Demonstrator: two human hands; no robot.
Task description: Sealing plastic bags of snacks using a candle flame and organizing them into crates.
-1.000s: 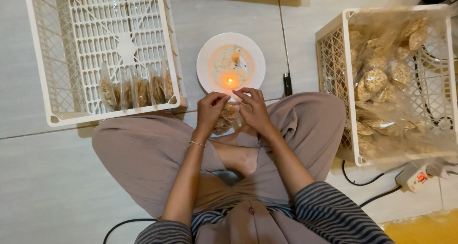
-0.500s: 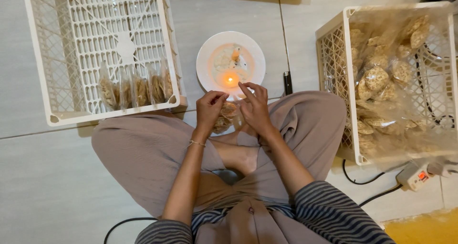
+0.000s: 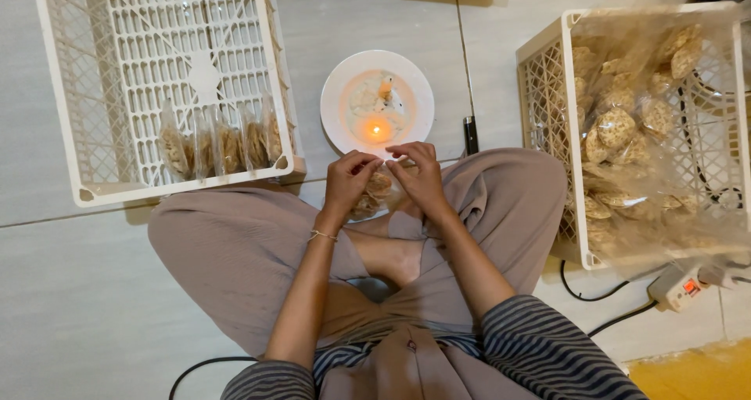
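Left hand [image 3: 350,179] and right hand [image 3: 420,175] meet at frame centre, fingers of both pinching top of small clear snack packet [image 3: 374,193] just below white plate [image 3: 377,103] with lit candle [image 3: 376,129]. White crate [image 3: 70,134] upper left, row of filled packets [image 3: 219,146] along its near wall. Second crate [image 3: 551,134] at right, heaped with bagged crackers [image 3: 626,126]. Black lighter [image 3: 470,134] on floor beside plate

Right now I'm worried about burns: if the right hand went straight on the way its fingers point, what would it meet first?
Probably the lit candle on the white plate, just beyond the right hand; height is unclear.
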